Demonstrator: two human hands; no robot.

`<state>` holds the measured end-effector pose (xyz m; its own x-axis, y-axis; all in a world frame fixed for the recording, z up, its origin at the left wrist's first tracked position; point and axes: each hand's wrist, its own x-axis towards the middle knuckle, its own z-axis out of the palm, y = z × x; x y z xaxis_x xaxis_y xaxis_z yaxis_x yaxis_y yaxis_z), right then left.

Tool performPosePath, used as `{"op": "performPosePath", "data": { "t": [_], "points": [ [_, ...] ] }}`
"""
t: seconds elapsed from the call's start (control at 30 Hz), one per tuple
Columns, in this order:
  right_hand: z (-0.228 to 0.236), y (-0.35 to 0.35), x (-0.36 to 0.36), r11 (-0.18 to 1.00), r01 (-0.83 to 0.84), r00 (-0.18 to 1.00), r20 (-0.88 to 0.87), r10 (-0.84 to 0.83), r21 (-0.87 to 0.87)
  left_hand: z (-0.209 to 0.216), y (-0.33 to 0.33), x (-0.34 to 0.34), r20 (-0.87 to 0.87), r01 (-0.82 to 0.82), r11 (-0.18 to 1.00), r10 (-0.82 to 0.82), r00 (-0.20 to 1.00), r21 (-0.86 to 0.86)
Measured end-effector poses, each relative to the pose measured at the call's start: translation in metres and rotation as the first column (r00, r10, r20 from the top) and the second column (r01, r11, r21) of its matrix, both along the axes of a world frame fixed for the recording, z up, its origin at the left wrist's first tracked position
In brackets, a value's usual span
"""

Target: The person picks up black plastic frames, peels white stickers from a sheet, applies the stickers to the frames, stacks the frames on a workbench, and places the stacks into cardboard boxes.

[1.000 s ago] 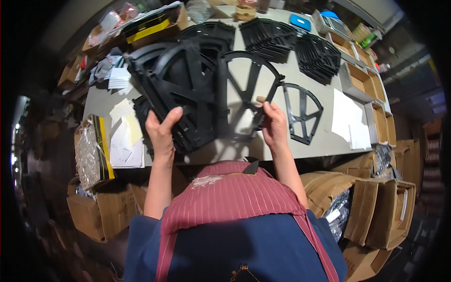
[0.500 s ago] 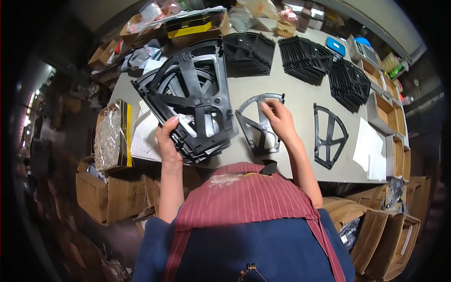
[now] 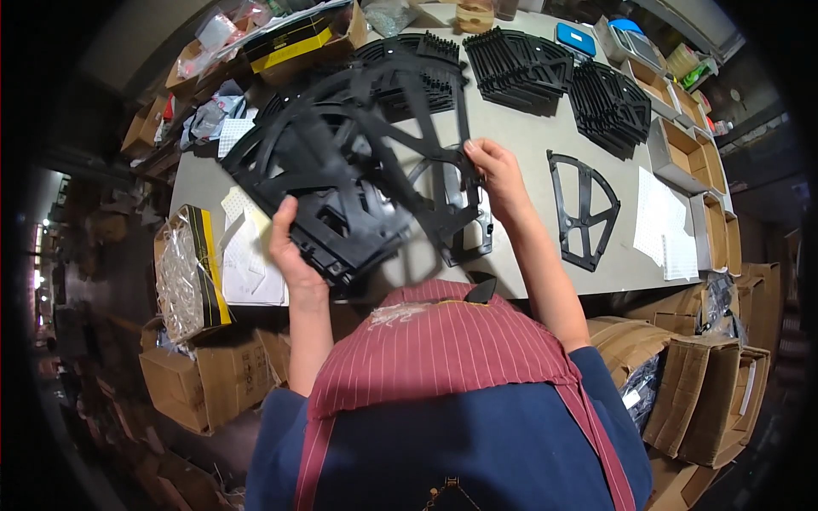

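Observation:
My left hand [image 3: 292, 247] grips a thick stack of black plastic fan-shaped frames [image 3: 341, 251] by its lower left edge, thumb on top. My right hand [image 3: 497, 177] pinches one fan-shaped frame [image 3: 447, 223] by its right side. That frame is fanned out from the stack, still overlapping it, and slightly blurred. Beneath it, partly hidden, another frame [image 3: 486, 241] lies on the table. Farther right, a single frame [image 3: 584, 220] lies flat and apart from the others.
Stacked black frames [image 3: 520, 72] stand along the back of the grey table [image 3: 532, 123], with another stack [image 3: 609, 106] at right. Cardboard trays [image 3: 682, 157] line the right edge, beside white papers [image 3: 656, 221]. A box of clear plastic [image 3: 183, 277] sits at left. Cartons [image 3: 204, 383] stand below.
My right hand has left the frame on the table and now holds the side of a frame from the stack, spreading it rightward. The stack has tilted left. The whole view has shifted slightly.

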<state>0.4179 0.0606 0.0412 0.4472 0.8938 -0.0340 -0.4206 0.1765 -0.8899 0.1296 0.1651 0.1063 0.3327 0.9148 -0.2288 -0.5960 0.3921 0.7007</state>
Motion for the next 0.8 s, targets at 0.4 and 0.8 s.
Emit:
{"op": "performPosePath", "data": {
  "t": [0.4, 0.8],
  "points": [
    [-0.085, -0.030, 0.003, 0.800, 0.571, 0.130, 0.983, 0.132, -0.183, -0.004, 0.029, -0.038, -0.083, -0.184, 0.970, 0.199, 0.977, 0.160],
    [0.018, -0.006, -0.030, 0.992, 0.024, 0.971, 0.241, 0.007, -0.123, -0.005, -0.020, 0.022, -0.245, 0.149, 0.937, -0.072, 0.967, 0.315]
  ]
}}
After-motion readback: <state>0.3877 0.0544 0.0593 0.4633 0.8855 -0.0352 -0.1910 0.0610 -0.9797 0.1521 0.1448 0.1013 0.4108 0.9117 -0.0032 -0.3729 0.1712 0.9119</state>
